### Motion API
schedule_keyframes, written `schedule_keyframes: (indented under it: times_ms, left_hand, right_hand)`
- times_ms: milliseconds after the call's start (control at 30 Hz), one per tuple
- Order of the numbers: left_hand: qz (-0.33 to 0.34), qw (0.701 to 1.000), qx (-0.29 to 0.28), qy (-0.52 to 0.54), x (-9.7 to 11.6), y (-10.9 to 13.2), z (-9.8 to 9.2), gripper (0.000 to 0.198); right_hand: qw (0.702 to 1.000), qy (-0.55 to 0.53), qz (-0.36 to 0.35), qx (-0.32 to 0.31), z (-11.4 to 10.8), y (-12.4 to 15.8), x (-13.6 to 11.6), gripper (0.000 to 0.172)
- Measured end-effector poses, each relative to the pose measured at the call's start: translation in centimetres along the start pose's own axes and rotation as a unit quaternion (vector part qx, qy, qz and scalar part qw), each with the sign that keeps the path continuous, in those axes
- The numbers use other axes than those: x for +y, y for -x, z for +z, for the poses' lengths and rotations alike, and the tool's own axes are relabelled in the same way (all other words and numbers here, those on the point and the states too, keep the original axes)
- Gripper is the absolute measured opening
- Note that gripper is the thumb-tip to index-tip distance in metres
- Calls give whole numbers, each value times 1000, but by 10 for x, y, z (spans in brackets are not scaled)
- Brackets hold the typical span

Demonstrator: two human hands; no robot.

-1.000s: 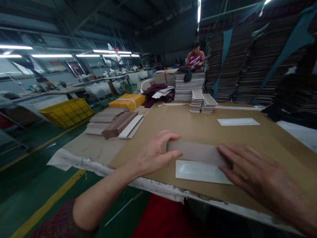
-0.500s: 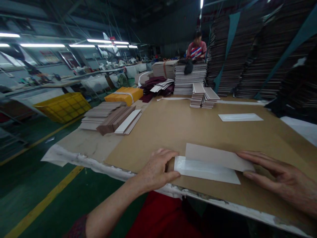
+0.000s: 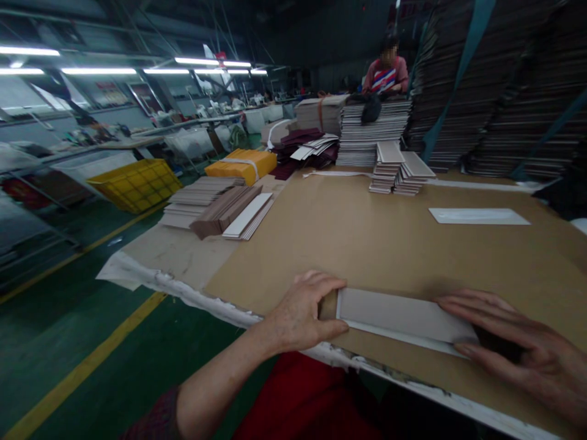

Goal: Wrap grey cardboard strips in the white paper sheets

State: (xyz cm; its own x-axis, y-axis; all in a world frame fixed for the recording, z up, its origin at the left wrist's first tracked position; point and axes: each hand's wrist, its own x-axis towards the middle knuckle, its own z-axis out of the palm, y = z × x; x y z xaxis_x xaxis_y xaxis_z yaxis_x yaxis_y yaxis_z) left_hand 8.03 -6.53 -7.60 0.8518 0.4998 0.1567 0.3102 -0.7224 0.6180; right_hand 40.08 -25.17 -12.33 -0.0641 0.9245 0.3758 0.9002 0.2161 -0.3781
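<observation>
At the near edge of the tabletop [image 3: 389, 244], a long grey card [image 3: 403, 315] lies flat on a white sheet [image 3: 413, 340], of which only a thin near border shows. The left hand [image 3: 305, 311] grasps the card's left end, fingers curled over the top and thumb on the near side. The right hand [image 3: 518, 348] is unclenched, its fingers spread flat against the card's right end. Far right lies another white sheet [image 3: 477, 216]. Small card stacks [image 3: 401, 168] stand further back, and a fanned card pile [image 3: 215, 208] sits at the far left.
</observation>
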Motion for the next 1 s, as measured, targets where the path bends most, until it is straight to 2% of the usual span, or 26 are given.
schedule_keyframes:
  times_ms: [167,433,733,1000]
  left_hand:
    - [7,1000,-2,-8,1,0,0,66]
    - [24,1000,5,-1,-3,2,1,52]
    - [27,1000,8,-5,-2,1,3,49]
    - [27,999,4,-21,-2,0,3,39]
  right_hand:
    - [1000,-12,-13,3,3,2,2,47]
    - [1000,-17,23,-11,4,7,2,45]
    - [999,-10,29,-11,5,6,-1,46]
    - [1000,-23,9,3,-1,-2,-9,44]
